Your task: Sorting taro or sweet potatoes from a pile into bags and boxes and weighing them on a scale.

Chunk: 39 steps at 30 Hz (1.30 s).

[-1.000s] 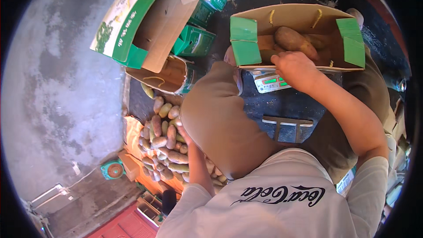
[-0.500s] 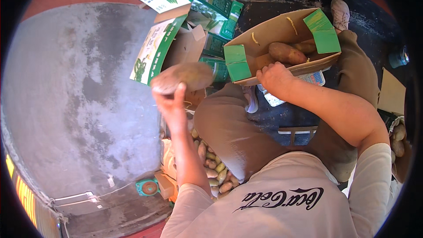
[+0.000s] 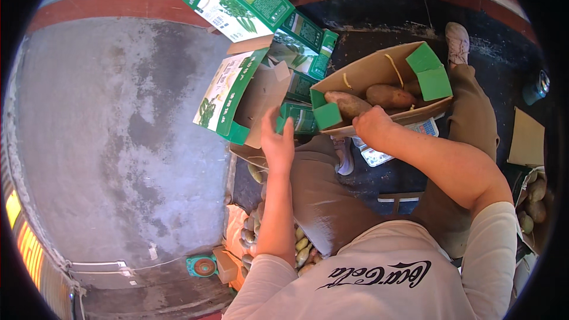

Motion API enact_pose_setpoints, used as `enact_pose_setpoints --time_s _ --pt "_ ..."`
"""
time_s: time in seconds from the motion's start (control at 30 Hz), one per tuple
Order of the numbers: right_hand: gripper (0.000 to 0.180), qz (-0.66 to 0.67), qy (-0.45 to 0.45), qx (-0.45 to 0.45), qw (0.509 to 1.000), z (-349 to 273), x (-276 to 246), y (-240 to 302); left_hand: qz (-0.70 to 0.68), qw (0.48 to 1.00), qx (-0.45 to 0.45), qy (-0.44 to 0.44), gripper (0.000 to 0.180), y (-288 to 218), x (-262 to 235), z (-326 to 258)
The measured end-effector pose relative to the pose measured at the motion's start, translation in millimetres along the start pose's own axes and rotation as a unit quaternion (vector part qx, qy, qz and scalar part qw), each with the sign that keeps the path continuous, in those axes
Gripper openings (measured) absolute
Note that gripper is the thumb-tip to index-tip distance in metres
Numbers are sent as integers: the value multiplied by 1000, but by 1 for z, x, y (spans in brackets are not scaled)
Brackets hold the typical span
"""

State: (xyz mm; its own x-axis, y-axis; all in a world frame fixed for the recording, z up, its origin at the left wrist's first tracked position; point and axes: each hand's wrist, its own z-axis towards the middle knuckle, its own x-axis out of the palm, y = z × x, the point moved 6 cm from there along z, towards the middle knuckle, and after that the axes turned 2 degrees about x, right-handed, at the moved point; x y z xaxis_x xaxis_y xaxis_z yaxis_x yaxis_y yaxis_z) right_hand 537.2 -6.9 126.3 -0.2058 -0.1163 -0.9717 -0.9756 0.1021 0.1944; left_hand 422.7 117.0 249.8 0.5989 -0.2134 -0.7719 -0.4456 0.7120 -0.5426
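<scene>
My right hand [image 3: 373, 127] is closed over the near rim of an open cardboard box [image 3: 379, 74] with green end flaps and yellow cord handles. Inside lie large reddish-brown potatoes: one [image 3: 347, 104] at the left end, another [image 3: 388, 96] beside it. The fingertips inside the box are partly hidden. My left hand [image 3: 277, 142] is raised to the left of this box with its fingers apart, and nothing shows in it. Just beyond it stands an open green and white carton [image 3: 231, 92], its brown inside showing.
A white device with a keypad [image 3: 379, 155] sits under the box. More green cartons [image 3: 255, 0] stack up at the far left. Loose potatoes [image 3: 303, 252] lie by my left leg, others [image 3: 536, 189] at the far right. A bottle [image 3: 536, 86] stands near the right edge.
My left hand has let go of the large potato it held and is now empty. A potato now lies at the left end of the box. My right hand stays on the rim.
</scene>
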Motion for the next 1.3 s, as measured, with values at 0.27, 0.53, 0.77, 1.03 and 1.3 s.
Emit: enact_pose_setpoints --time_s 0.27,0.53,0.77,1.03,1.3 --pt "24 -2 9 1 1000 6 8 3 -229 955 -120 -145 27 53 -44 -28" --pt "21 -18 16 -9 1000 9 9 3 -258 939 -156 -164 24 70 -51 -36" --pt "19 -25 35 -15 999 11 7 2 -294 921 -135 -217 23 68 -65 -42" --pt "17 -12 14 -8 1000 12 10 1 -144 938 -100 -299 18 130 -115 -106" --pt "23 62 37 8 997 15 8 -4 161 933 -321 -36 27 279 -59 -308"
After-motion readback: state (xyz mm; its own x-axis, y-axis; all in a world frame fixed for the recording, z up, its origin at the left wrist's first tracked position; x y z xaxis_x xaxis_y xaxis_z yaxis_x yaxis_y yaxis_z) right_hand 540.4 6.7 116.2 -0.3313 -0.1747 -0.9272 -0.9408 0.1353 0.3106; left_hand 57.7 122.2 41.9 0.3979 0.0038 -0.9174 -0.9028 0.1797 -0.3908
